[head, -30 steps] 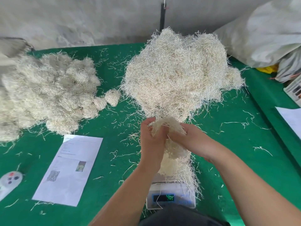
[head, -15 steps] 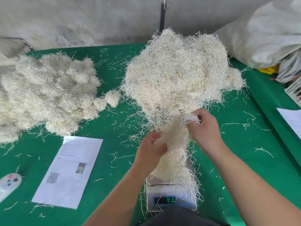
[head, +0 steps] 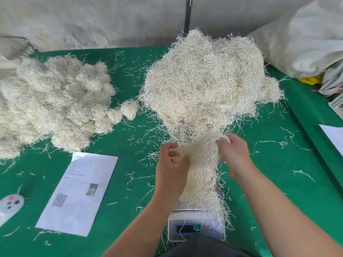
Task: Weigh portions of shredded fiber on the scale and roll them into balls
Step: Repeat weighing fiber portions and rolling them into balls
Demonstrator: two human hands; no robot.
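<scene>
Pale shredded-fibre portion (head: 200, 175) hangs between both hands and drapes down onto the small white digital scale (head: 194, 222) at the near table edge; green digits are lit, but I can't read them. My view puts the left hand (head: 171, 169) with fingers curled into the portion's left side, gripping it. Right hand (head: 234, 152) pinches the portion's upper right edge, fingers closed on strands. Green felt table cover (head: 130, 182) is littered with loose strands. Left of the scale lies a white printed sheet with a QR code (head: 78, 191); a small grey remote with dark buttons (head: 11, 203) sits at the far left edge. Beyond the hands, the big loose heap of shredded fibre (head: 207, 86). Left of that, a mound of rolled fibre balls (head: 52, 102). White woven sack (head: 306, 41) at far right.
</scene>
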